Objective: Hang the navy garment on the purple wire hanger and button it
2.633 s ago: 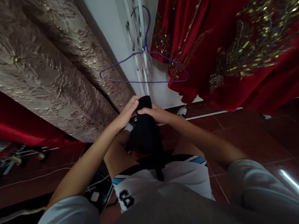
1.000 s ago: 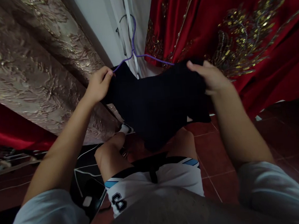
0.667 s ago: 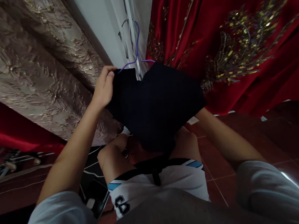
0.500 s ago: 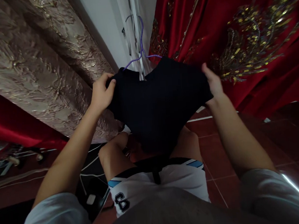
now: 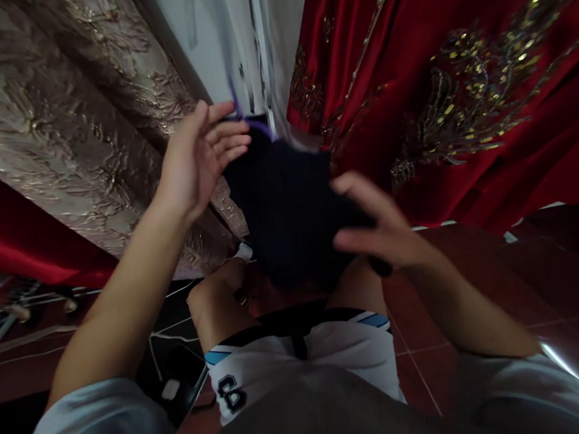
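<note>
Well, the white shorts (image 5: 325, 361) at the lower centre bear a dark, outlined mark (image 5: 232, 394), its characters too murky for me to read. Mid-frame hangs a navy-black garment (image 5: 289, 210), plain and a little blurred, with a purple hanger (image 5: 235, 101) at its upper left. That garment sits between the two hands: the left hand (image 5: 192, 156), left of centre, has its fingers stretched out loosely at the garment's upper left corner, beside the hanger; the right hand (image 5: 381, 223), blurred, spreads thumb and fingers wide at the garment's right side. Whether either presses on it, I can't tell.
</note>
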Demonstrator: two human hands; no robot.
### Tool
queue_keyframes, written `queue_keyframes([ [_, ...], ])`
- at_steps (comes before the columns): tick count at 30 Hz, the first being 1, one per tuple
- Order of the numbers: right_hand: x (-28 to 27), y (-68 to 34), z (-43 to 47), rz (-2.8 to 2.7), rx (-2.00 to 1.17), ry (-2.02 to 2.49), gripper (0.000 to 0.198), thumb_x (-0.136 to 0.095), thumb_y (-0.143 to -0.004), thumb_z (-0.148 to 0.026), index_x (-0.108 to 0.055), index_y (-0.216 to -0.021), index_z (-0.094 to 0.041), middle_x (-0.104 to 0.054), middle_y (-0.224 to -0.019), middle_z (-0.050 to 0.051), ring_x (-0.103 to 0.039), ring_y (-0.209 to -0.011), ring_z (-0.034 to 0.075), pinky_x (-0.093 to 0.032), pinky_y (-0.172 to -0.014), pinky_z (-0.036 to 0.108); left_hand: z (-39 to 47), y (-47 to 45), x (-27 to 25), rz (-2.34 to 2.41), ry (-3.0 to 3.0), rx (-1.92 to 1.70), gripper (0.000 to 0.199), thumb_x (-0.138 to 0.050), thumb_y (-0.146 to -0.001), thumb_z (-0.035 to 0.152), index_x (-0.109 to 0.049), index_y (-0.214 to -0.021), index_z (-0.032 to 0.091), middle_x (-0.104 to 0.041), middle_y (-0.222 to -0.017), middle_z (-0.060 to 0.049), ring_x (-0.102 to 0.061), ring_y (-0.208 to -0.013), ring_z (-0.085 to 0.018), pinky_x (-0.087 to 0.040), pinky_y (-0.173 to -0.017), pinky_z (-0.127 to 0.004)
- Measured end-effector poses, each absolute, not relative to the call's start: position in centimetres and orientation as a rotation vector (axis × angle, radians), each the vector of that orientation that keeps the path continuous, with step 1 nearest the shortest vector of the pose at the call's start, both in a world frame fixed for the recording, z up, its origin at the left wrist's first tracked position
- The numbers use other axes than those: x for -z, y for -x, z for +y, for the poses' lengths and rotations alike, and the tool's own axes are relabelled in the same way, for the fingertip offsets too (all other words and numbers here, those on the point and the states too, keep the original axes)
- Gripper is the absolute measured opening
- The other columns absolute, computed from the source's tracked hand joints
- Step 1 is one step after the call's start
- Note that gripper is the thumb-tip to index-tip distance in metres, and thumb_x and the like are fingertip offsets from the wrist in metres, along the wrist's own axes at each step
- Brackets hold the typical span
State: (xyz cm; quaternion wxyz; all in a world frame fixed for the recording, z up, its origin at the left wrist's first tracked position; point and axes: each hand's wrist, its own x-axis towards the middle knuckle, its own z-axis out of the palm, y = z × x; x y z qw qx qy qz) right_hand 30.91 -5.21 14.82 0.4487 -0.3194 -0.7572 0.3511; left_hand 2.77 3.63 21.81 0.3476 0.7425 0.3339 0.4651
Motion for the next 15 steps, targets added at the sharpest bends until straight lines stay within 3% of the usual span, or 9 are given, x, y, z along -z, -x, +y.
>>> queue_keyframes([
  [2,-14.4,-29.1,-6.2,-2.3,-1.029,0.559,0.041,-0.072,-0.089,-0.04,-0.064,-0.128,-0.033,-0.065,-0.126,0.003,-0.064,-0.118,0.028,-0.055,-0.102,0.042,1.8,-2.3,-22.2,0.868,-1.831,-0.914,0.061,-0.014,-0.109,0.054,-0.059,-0.122,0.015,-0.067,-0.123,-0.016,-0.068,-0.118,-0.029,-0.06,-0.094,-0.047],
  [4,-13.8,-28.0,-5.7,-2.461,-1.109,0.404,0.032,-0.067,-0.095,-0.039,-0.067,-0.126,-0.032,-0.065,-0.129,0.004,-0.064,-0.118,0.025,-0.052,-0.107,0.04,0.1,-1.3,-21.7,0.94,-1.825,-0.816,0.047,-0.03,-0.107,0.048,-0.06,-0.126,0.016,-0.069,-0.12,-0.017,-0.074,-0.096,-0.025,-0.062,-0.075,-0.041],
  [6,-13.0,-28.0,-3.9,-2.371,-1.026,0.474,0.025,-0.06,-0.099,-0.04,-0.069,-0.122,-0.031,-0.066,-0.128,0.004,-0.062,-0.121,0.024,-0.049,-0.111,0.041,-1.2,0.2,-20.8,1.02,-1.829,-0.804,0.035,-0.051,-0.099,0.035,-0.059,-0.131,0.023,-0.072,-0.115,-0.014,-0.065,-0.061,-0.014,-0.05,-0.049,-0.029],
  [8,-11.8,-28.7,-1.5,-2.156,-0.83,0.658,0.028,-0.061,-0.099,-0.04,-0.067,-0.124,-0.031,-0.064,-0.13,0.006,-0.06,-0.124,0.025,-0.048,-0.111,0.044,-2.2,1.7,-20.3,1.026,-1.816,-0.735,0.043,-0.059,-0.091,0.025,-0.059,-0.134,0.029,-0.075,-0.108,-0.01,-0.043,-0.043,-0.007,-0.032,-0.037,-0.025],
  [10,-10.4,-29.7,0.9,-1.946,-0.666,0.819,0.045,-0.069,-0.093,-0.041,-0.061,-0.135,-0.03,-0.057,-0.141,0.007,-0.056,-0.129,0.027,-0.047,-0.113,0.047,-2.8,2.7,-20.6,1.018,-1.864,-0.62,0.038,-0.059,-0.09,0.024,-0.066,-0.127,0.028,-0.076,-0.097,-0.009,-0.035,-0.039,-0.006,-0.023,-0.034,-0.025],
  [12,-9.1,-30.6,2.7,-1.851,-0.679,0.902,0.054,-0.073,-0.088,-0.046,-0.06,-0.138,-0.028,-0.056,-0.144,0.008,-0.055,-0.13,0.028,-0.046,-0.113,0.048,-2.7,3.1,-21.3,1.054,-1.943,-0.571,0.024,-0.06,-0.089,0.026,-0.074,-0.109,0.023,-0.074,-0.087,-0.009,-0.038,-0.041,-0.007,-0.021,-0.035,-0.025],
  [15,-7.9,-30.9,3.9,-1.766,-1.051,0.987,0.041,-0.061,-0.094,-0.059,-0.071,-0.105,-0.021,-0.071,-0.108,0.008,-0.067,-0.106,0.027,-0.057,-0.095,0.045,-0.7,3.4,-21.8,1.154,-1.986,-0.727,0.012,-0.063,-0.086,0.023,-0.073,-0.089,0.017,-0.072,-0.08,-0.009,-0.045,-0.048,-0.01,-0.024,-0.038,-0.024],
])
